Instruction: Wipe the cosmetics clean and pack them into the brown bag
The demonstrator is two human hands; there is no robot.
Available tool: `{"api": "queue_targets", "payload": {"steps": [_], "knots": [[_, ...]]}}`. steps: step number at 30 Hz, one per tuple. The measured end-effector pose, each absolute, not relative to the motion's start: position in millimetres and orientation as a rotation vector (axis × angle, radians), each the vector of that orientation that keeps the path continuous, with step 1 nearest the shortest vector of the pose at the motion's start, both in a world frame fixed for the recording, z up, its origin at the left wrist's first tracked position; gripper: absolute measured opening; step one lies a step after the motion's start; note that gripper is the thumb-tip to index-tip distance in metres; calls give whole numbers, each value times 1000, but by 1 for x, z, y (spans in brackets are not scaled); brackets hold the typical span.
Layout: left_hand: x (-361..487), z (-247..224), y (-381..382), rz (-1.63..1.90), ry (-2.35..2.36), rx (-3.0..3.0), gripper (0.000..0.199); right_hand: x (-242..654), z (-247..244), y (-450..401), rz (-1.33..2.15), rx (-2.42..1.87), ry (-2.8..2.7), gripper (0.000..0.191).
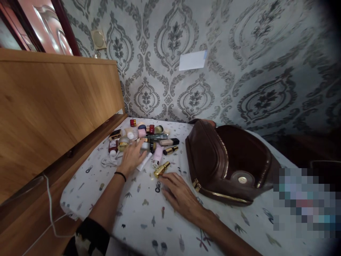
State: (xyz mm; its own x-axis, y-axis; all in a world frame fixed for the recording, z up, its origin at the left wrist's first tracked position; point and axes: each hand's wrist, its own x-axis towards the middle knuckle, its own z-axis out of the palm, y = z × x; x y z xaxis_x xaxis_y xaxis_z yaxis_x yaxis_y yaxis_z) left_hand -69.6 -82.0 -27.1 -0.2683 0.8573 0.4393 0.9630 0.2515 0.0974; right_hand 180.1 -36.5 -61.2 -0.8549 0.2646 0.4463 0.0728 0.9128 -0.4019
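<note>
My left hand (132,156), with a black band on the wrist, reaches over a group of cosmetics. Its fingers are apart at the near side of a gold-rimmed jar (145,144); whether they touch it I cannot tell. Close by lie a white tube (144,162), a pale pink tube (157,156) and a jar with a gold band (123,144). My right hand (179,190) rests low over the sheet, fingers stretched and loosely spread. Its fingertips are beside a small gold bottle (161,169), which lies on its side. A dark tube with gold ends (170,150) lies beyond it.
A brown leather bag (207,156) stands to the right on the patterned sheet (144,220). Further cosmetics, among them a red jar (133,123) and a foundation tube (169,142), lie near the wall. A wooden panel (58,106) borders the left; a white cable (50,199) hangs there.
</note>
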Motion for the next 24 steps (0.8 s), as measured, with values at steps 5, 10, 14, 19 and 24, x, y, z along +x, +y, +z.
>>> {"api": "queue_targets", "payload": {"steps": [5,10,14,19,24], "knots": [[-58,-29,-79,-436,-2222,-1832,55,180,-62,-36,529,-238,-2563,33],[-48,-27,-78,-553,-2233,-1770,40,180,-63,-34,543,-244,-2547,41],[-48,-14,-81,-593,-2276,-1694,26,180,-65,-33,573,-244,-2524,48],[-81,9,-103,-594,-2453,-1317,33,180,-70,-31,587,-232,-2494,43],[-119,11,-145,-460,-2700,-1294,20,179,-71,-29,612,-257,-2496,40]]}}
